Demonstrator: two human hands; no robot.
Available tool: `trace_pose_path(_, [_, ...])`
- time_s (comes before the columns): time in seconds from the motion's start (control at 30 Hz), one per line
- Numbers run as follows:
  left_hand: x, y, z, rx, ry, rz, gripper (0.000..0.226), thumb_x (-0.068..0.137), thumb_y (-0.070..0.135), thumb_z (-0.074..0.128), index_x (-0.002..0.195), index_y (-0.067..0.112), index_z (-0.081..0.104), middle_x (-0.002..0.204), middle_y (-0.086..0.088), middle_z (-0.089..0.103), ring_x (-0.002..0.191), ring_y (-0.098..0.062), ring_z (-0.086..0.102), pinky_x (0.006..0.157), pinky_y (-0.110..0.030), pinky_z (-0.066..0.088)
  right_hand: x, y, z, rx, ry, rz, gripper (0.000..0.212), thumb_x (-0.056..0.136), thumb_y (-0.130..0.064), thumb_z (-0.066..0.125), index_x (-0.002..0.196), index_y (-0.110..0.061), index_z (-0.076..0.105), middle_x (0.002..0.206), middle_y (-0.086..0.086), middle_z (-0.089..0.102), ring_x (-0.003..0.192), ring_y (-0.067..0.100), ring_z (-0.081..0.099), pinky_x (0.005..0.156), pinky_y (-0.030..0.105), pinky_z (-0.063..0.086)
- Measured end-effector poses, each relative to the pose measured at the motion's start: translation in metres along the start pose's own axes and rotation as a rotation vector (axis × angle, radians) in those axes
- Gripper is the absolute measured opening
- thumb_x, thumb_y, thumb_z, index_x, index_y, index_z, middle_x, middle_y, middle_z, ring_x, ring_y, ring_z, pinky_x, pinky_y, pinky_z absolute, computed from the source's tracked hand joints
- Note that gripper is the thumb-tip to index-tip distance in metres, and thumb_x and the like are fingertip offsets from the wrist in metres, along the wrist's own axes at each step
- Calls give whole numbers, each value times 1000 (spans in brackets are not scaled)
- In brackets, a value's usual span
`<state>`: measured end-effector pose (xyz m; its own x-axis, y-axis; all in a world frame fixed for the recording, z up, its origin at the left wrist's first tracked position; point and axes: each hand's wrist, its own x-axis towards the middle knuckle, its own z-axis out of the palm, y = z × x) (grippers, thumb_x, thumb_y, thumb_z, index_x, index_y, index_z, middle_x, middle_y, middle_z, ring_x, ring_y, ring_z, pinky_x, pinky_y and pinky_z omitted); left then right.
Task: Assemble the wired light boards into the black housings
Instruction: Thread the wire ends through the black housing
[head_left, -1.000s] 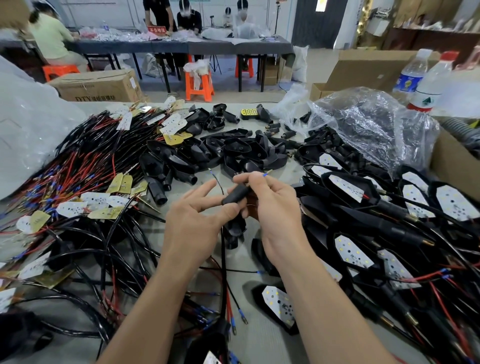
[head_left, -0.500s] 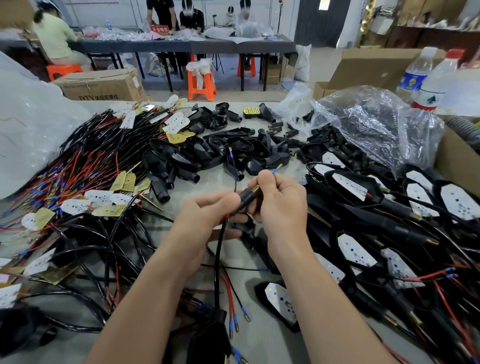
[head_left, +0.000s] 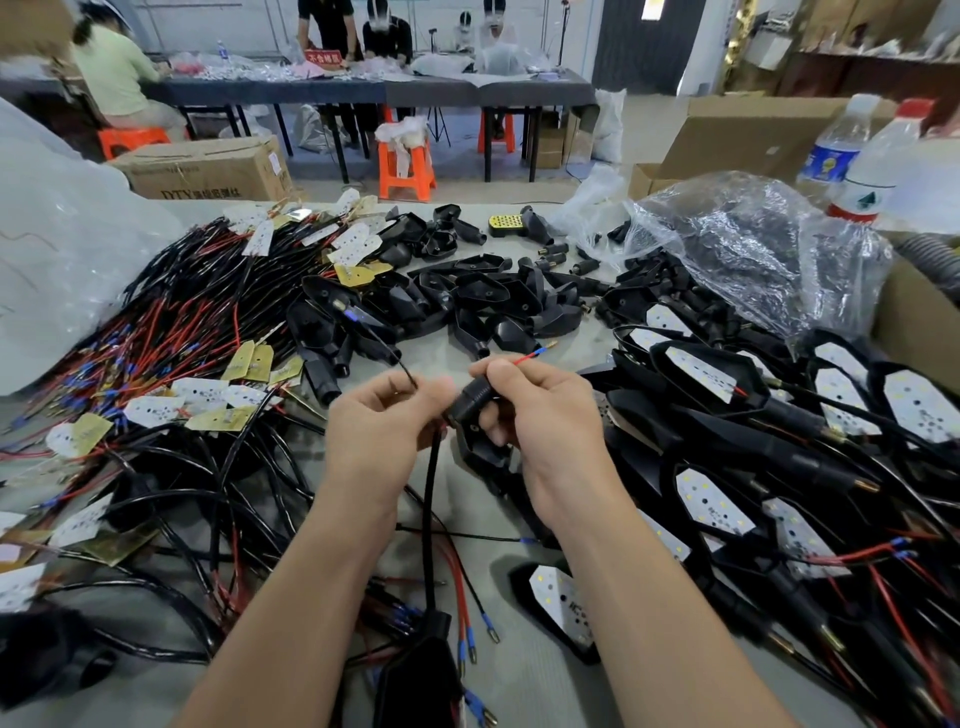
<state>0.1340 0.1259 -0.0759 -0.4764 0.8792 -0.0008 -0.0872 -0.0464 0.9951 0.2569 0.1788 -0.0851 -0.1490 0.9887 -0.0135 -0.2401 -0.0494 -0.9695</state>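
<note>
Background cardboard box (head_left: 202, 169) reads "DYTY"; hands (head_left: 379, 431) (head_left: 540, 421) hold wired housing (head_left: 470, 406).

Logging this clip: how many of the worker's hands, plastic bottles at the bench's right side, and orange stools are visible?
Hands: 2, left hand pinching a black cable, right hand gripping a black housing
Plastic bottles: 2
Orange stools: 3
Total: 7
</note>
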Motion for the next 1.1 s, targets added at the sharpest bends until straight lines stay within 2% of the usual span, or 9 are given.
trace_pose_path(0.13, [3, 6, -7, -177, 102, 28, 33, 105, 19, 55, 77, 17, 73, 87, -6, 79, 73, -14, 71, 62, -22, 56, 1, 1, 0, -90, 25, -7, 28, 96, -14, 61, 76, -20, 79, 55, 5, 58, 53, 19, 47, 46, 26, 36])
trace_pose_path(0.2, [6, 7, -11, -258, 140, 6, 29, 106, 22, 53, 85, 21, 73, 91, -1, 79, 74, -10, 70, 60, -19, 49, 0, 1, 1, -120, 33, -7, 28, 96, -15, 62, 75, -24, 79, 56, 4, 60, 55, 20, 48, 47, 29, 37])
trace_pose_path(0.37, [8, 10, -17, -660, -7, -108, 27, 109, 21, 45, 121, 15, 69, 116, -1, 77, 102, -7, 74, 69, -15, 57, 0, 4, 3, -64, 109, 34, 28, 97, -11, 60, 75, -16, 76, 54, 4, 62, 48, 15, 50, 45, 23, 42])
trace_pose_path(0.47, [8, 12, -20, -840, -126, -130, 31, 101, 9, 50, 127, 12, 65, 126, -5, 74, 113, -12, 71, 76, -16, 59, 0, 5, 4, -36, 126, 69, 27, 97, -10, 59, 75, -14, 75, 55, 5, 63, 46, 13, 52, 48, 23, 45])
trace_pose_path(0.57, [8, 12, -19, -858, -137, -138, 36, 86, 9, 58, 121, 11, 68, 120, -7, 76, 108, -12, 74, 72, -15, 59, -1, 6, 5, -46, 126, 82, 28, 96, -12, 59, 73, -15, 75, 56, 7, 64, 46, 13, 54, 51, 25, 48])
trace_pose_path(0.73, [9, 11, -20, -636, -26, -227, 12, 74, 21, 72, 69, 16, 82, 80, 0, 77, 67, -3, 73, 45, -7, 48, -3, 1, 5, 12, 120, 124, 26, 101, -12, 56, 81, -12, 73, 55, 4, 62, 44, 12, 51, 50, 25, 43])
trace_pose_path(0.83, [12, 8, -26, -353, -6, -108, 22, 86, 19, 73, 65, 18, 79, 73, 2, 73, 58, -2, 64, 40, -10, 38, -4, -5, 5, 174, 132, 153, 26, 101, -6, 54, 82, -8, 71, 58, 3, 64, 46, 12, 51, 47, 22, 44])
trace_pose_path(1.0, [11, 2, -19, 116, 28, 104, 24, 83, 9, 78, 69, 29, 82, 65, 3, 72, 58, -4, 61, 54, -12, 45, -6, -8, 5, 335, 126, 171, 23, 103, -4, 52, 89, -2, 70, 65, 5, 68, 48, 11, 54, 47, 19, 47])
trace_pose_path(1.1, [8, -3, -10, 276, 26, 95, 28, 80, 12, 82, 68, 38, 81, 78, 3, 78, 80, -14, 71, 85, -36, 58, -7, -8, 8, 359, 133, 153, 23, 104, -4, 50, 91, -2, 68, 63, 4, 67, 46, 10, 55, 46, 19, 46])
